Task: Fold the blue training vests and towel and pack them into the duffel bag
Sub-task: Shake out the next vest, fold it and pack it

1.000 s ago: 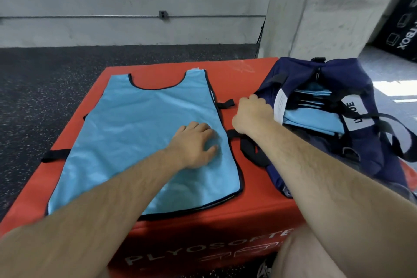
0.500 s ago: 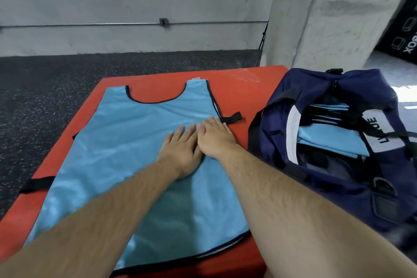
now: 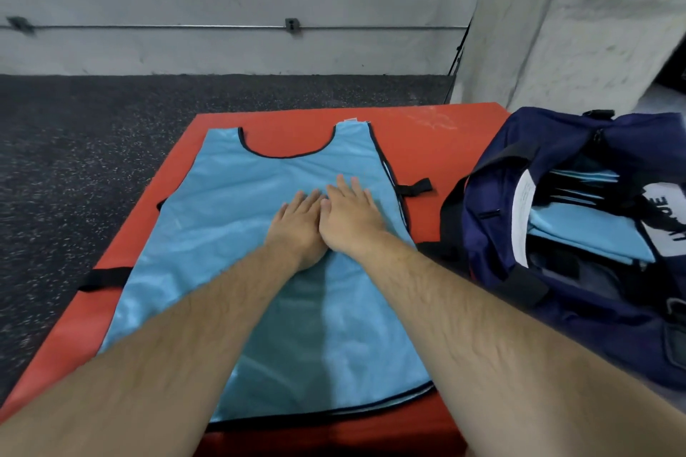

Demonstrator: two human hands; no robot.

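Grip flat: left hand [image 3: 297, 224], right hand [image 3: 350, 217] press vest [image 3: 222, 219], fingers straight; duffel bag [image 3: 490, 234] (cropped right) open.

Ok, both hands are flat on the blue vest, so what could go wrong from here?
The vest looks slick, and its near hem lies at the front edge of the red box, so it may slide off as the left hand and right hand fold it. Its loose black side strap could stick out of the fold. The handles across the duffel bag opening may catch the bundle.
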